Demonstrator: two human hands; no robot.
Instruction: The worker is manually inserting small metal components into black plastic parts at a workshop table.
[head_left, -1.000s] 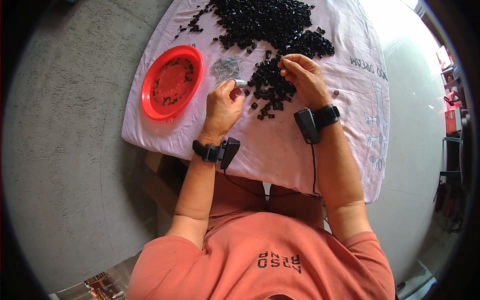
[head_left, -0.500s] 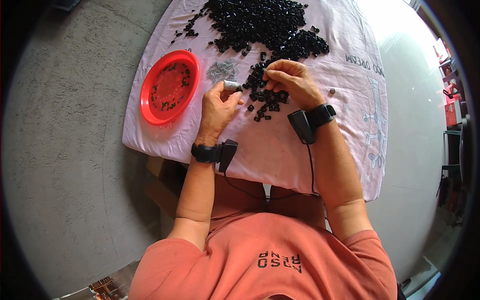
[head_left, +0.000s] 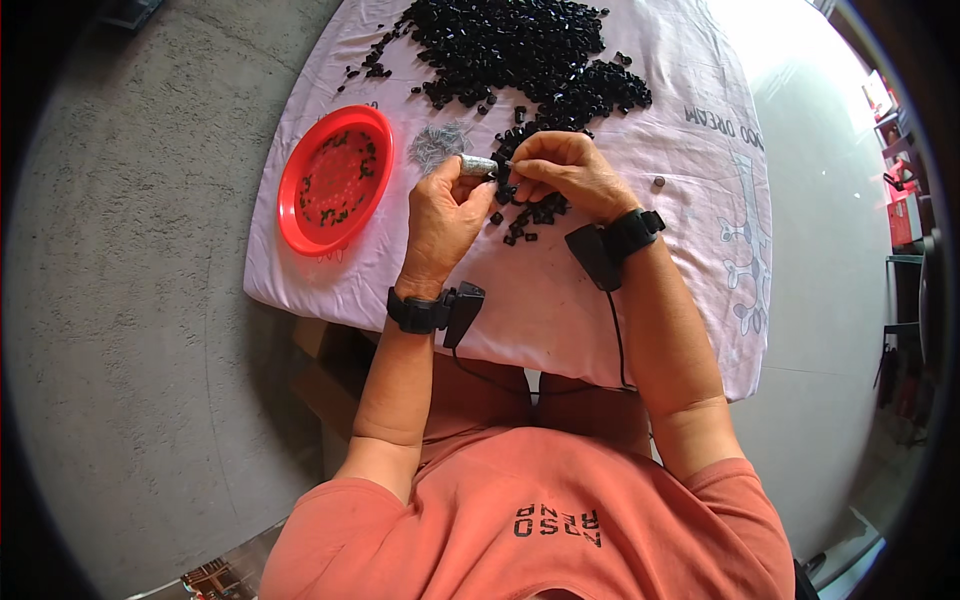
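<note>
My left hand [head_left: 443, 222] is closed, with silver tape [head_left: 478, 165] wrapped round its index finger. Between its thumb and that fingertip sits a small black plastic piece [head_left: 498, 172]. My right hand [head_left: 578, 178] pinches at that piece from the right, thumb and index finger pressed together; whatever is in the pinch is too small to make out. Below the right fingers lie several loose black pieces [head_left: 530, 220], partly hidden by the hand. Thin grey metal pins [head_left: 437, 146] form a small heap just beyond the left hand.
A large heap of black pieces [head_left: 500, 45] covers the far part of the cloth-covered table [head_left: 560, 310]. At the left stands a red round basket [head_left: 287, 208] with black pieces inside. One ring-like piece [head_left: 659, 182] lies apart at the right. A cable [head_left: 618, 340] hangs from the wrist devices.
My right hand has moved left, and my left hand slightly right, so the fingertips now meet at the black piece. Before, they were apart.
</note>
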